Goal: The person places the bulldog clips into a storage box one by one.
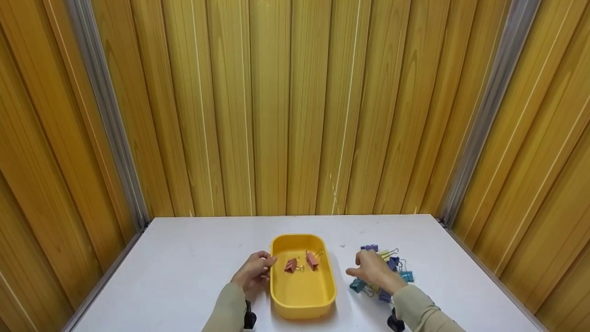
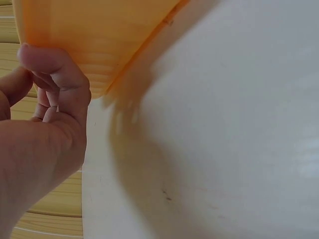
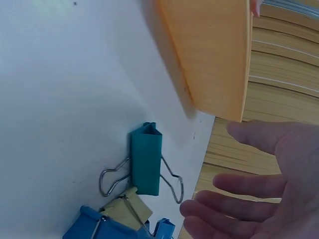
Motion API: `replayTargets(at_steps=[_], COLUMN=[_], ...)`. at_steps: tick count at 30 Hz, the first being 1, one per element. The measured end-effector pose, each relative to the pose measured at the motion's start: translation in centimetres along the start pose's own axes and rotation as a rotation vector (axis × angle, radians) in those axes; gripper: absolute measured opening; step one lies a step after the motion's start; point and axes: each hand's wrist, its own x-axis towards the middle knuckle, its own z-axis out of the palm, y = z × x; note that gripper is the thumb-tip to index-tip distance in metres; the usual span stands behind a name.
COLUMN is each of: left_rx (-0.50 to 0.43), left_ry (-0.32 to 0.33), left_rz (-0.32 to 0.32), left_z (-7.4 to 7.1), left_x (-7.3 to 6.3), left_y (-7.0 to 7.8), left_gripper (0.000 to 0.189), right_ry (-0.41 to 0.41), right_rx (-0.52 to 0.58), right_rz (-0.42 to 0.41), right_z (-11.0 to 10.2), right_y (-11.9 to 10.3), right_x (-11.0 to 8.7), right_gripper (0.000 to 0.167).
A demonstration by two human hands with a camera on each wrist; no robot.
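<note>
A yellow plastic bin [image 1: 302, 295] stands on the white table with two pink binder clips [image 1: 312, 261] lying inside. At its left side, my left hand [image 1: 254, 269] holds the rim with curled fingers, also seen against the bin's outer wall [image 2: 99, 45] in the left wrist view. My right hand [image 1: 374, 269] hovers over a pile of binder clips right of the bin. Its fingers are spread and hold nothing in the right wrist view. A teal binder clip [image 3: 145, 162] stands near them, beside a pale yellow clip [image 3: 127, 211] and a blue one [image 3: 97, 226].
The pile also has a purple clip [image 1: 369, 247] at its far side and a teal clip [image 1: 406, 276] at its right, partly hidden by my right hand. Wood-patterned panels [image 1: 276, 115] and metal posts [image 1: 488, 115] enclose the white table [image 1: 193, 258].
</note>
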Motion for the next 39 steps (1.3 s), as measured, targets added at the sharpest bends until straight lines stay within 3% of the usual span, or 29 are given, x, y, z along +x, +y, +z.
replayTargets(at_steps=[6, 11, 15, 22, 29, 34, 39], left_rx=[-0.026, -0.029, -0.049, -0.052, -0.054, -0.017, 0.004], left_ry=[-0.017, -0.009, -0.020, -0.005, -0.005, -0.025, -0.016], left_rz=[0.009, -0.004, -0.008, -0.025, -0.011, 0.029, 0.011], left_z=[0.0, 0.1, 0.1, 0.0, -0.1, -0.1, -0.1], left_x=[0.0, 0.0, 0.0, 0.0, 0.1, 0.2, 0.3], left_y=[-0.2, -0.2, -0.2, -0.1, -0.2, -0.3, -0.1], left_gripper=[0.020, 0.021, 0.019, 0.020, 0.024, 0.021, 0.021], right_ry=[-0.084, -0.030, -0.010, -0.055, 0.014, 0.024, 0.013], right_rx=[-0.106, -0.176, -0.178, -0.131, -0.108, -0.103, -0.094], right_rz=[0.013, -0.047, -0.045, 0.021, -0.042, -0.024, -0.022], right_z=[0.9, 1.8, 2.1, 1.6, 0.5, -0.3, -1.0], right_y=[1.0, 1.6, 1.7, 1.3, 0.5, -0.3, -1.0], right_x=[-0.5, -0.7, -0.7, -0.1, 0.4, 0.7, 1.0], right_gripper=[0.036, 0.035, 0.034, 0.033, 0.029, 0.031, 0.030])
